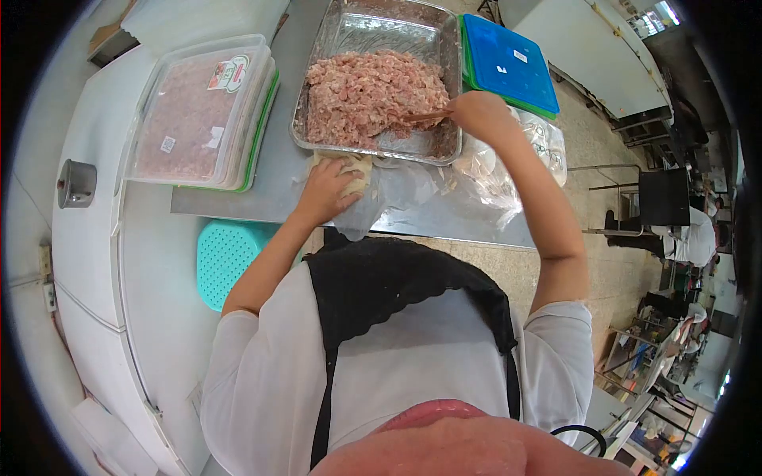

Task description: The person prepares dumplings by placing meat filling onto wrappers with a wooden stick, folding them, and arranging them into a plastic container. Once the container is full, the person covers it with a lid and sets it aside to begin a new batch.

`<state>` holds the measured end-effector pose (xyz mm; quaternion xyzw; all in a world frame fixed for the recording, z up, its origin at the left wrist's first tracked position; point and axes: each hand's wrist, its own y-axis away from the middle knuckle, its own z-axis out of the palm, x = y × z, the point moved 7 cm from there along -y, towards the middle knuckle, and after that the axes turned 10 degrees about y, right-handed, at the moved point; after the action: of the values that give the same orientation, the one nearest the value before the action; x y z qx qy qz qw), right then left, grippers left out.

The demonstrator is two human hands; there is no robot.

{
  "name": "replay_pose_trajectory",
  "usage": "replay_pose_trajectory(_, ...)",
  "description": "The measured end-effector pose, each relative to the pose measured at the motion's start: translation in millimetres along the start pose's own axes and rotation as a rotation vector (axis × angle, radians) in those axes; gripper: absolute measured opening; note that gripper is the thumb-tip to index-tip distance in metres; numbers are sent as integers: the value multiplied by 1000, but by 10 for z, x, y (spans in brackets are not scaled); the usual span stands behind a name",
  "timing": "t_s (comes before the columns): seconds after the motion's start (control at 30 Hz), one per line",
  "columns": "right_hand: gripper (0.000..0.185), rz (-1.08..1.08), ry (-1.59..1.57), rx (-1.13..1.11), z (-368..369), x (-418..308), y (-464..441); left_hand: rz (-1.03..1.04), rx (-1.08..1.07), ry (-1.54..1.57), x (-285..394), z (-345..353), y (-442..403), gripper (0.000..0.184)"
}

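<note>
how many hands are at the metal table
2: left hand on a pale item beside the meat tray, right hand holding a brown utensil at the tray's right edge.

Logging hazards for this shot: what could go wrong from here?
Clear plastic reaches the front edge of the table beside the left hand; it could snag and drag the pale sheets. Minced meat might drop outside the tray, since the right hand holds the brown stick near its rim.

comm. kitchen: metal tbl (278, 170), lg tray (389, 36) w/ mince (373, 91), blk apron (397, 274).
</note>
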<state>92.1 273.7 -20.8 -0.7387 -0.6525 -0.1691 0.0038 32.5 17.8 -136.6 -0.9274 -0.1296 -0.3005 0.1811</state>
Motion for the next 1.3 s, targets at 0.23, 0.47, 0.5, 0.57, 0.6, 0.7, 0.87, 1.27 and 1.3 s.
replay_pose_trajectory(0.23, 22, -125, -32, 184, 335, -781, 132, 3, 43, 186, -163, -160, 132, 38)
replay_pose_trajectory(0.47, 22, 32, -76, 102, 274, -489, -91, 63, 11, 16, 56, -210, 34, 28)
replay_pose_trajectory(0.5, 22, -32, -20, 74, 642, -595, -157, 72, 14, 14, 128, -256, -13, 28)
replay_pose_trajectory(0.57, 24, -8, -83, 97, 572, -721, 17, 150, 197, 22, 270, -466, -74, 23)
replay_pose_trajectory(0.6, 27, 8, -150, 115, 538, -785, 115, 154, 196, 21, 279, -537, -145, 23)
replay_pose_trajectory(0.7, 36, 28, -134, 392, 363, -720, 344, 42, 469, -96, 12, -859, -409, 27)
replay_pose_trajectory(0.87, 38, 22, -78, 470, 592, -755, 281, -606, 340, 125, -1521, -604, -589, 41)
replay_pose_trajectory(1.27, 38, -94, -78, 464, 676, -553, 242, -520, 570, 161, -1090, -543, -239, 46)
replay_pose_trajectory(1.3, 38, -93, -73, 447, 695, -560, 239, -521, 565, 165, -1094, -575, -262, 46)
